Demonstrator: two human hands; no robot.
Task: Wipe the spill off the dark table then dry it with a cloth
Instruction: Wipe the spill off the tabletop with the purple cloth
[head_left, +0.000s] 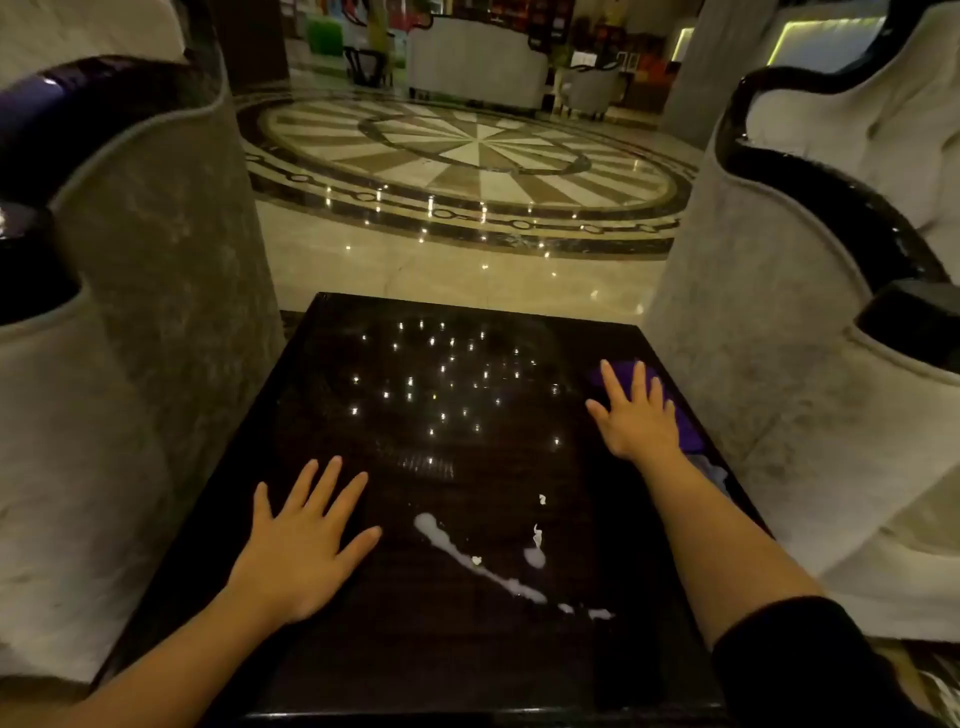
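A glossy dark table (395, 649) fills the lower middle of the view. A whitish spill (483, 569) streaks diagonally across its near centre, with small drops beside it. My left hand (301, 545) lies flat on the table left of the spill, fingers spread, holding nothing. My right hand (636, 415) rests flat with spread fingers on a purple cloth (685, 426) near the table's right edge. A pale cloth or paper (714, 473) shows just behind my right forearm, mostly hidden.
A grey upholstered armchair (156, 312) with dark glossy trim stands close on the left, and another armchair (779, 338) on the right. Beyond the table's far edge lies polished marble floor (467, 270) with a round inlay.
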